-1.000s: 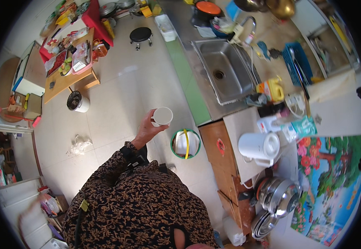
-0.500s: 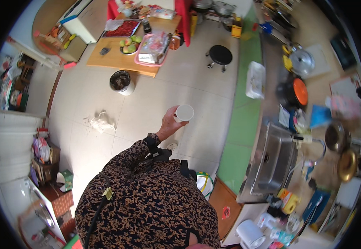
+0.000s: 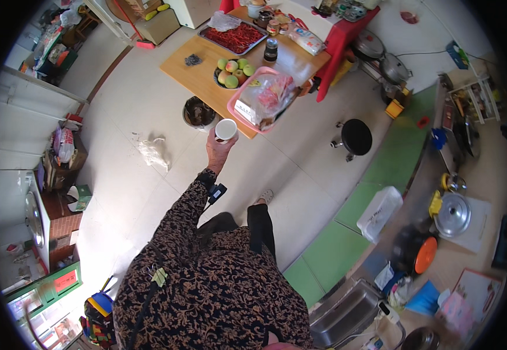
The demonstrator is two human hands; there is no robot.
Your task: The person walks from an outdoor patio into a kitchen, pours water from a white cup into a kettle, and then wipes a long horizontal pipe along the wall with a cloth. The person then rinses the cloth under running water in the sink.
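The left hand (image 3: 218,153) grips a white, round-rimmed cup (image 3: 226,129), fingers curled around it — now near the tan wooden table's (image 3: 198,81) near edge, earlier well apart; right hand out of view, state untellable.

The view is taken from the person's head, through a wide fisheye lens (so the straight edges are bending near the rim). It faces steeply downward and somewhat forward. The patterned shirt (image 3: 206,286) is the nearest, filling the lower middle; the left hand (image 3: 218,153) is farther, and the floor (image 3: 300,163) and table (image 3: 204,87) lie beyond.
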